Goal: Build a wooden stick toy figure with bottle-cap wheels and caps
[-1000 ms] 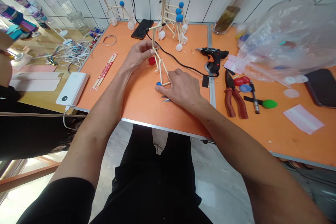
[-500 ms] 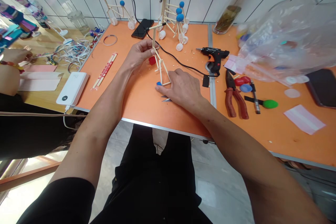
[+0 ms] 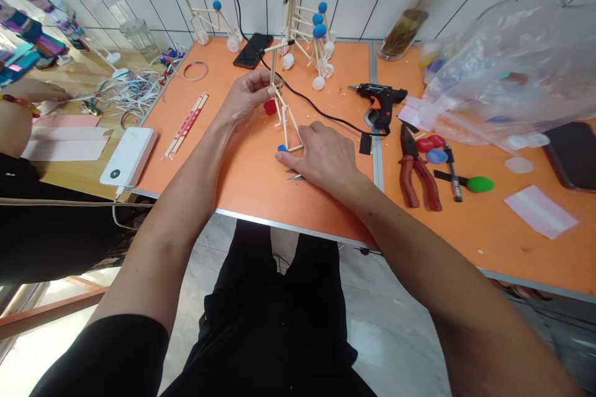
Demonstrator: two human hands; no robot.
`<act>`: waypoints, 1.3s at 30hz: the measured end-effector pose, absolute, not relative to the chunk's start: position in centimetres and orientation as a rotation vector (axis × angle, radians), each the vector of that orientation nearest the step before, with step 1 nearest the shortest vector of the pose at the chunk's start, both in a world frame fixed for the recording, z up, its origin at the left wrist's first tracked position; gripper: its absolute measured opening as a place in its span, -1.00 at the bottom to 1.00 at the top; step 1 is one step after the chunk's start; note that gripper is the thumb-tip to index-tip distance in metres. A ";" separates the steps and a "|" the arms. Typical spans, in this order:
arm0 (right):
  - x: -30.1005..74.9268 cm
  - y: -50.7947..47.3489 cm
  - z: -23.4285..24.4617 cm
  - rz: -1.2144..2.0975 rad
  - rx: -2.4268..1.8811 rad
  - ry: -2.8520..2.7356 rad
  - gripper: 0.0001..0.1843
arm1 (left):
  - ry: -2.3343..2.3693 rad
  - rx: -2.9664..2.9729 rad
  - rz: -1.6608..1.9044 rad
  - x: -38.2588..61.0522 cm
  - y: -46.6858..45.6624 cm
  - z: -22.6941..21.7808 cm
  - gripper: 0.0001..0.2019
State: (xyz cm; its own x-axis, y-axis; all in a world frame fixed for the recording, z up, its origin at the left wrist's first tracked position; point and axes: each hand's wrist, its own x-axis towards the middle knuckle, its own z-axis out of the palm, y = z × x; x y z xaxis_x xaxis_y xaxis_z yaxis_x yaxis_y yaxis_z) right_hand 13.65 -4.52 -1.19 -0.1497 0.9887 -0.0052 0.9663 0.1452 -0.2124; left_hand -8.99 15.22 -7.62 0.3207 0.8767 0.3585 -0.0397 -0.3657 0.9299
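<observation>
Toward the tiled wall (image 3: 347, 9), the held stick frame (image 3: 285, 127) points lengthwise.

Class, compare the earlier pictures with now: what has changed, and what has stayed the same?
A co-worker's hand, at far left, has moved rightward into fuller view, towards the wires. The left hand still pinches the stick frame, and the right hand still rests at its near end. The glue gun and pliers stayed put.

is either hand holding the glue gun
No, the glue gun lies on the orange table, while the left hand and right hand are both at the stick frame.
</observation>
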 end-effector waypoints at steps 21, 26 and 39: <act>13.8 -4.5 -1.0 0.267 -1.943 -2.277 -0.37 | 0.772 1.597 1.188 -8.6 14.5 -7.0 -0.58; 13.7 -4.6 -1.1 0.264 -1.946 -2.265 -0.38 | 0.783 1.621 1.217 -8.7 14.7 -7.3 -0.53; 13.7 -4.6 -0.9 0.267 -1.951 -2.276 -0.38 | 0.763 1.569 1.194 -8.6 14.6 -7.2 -0.64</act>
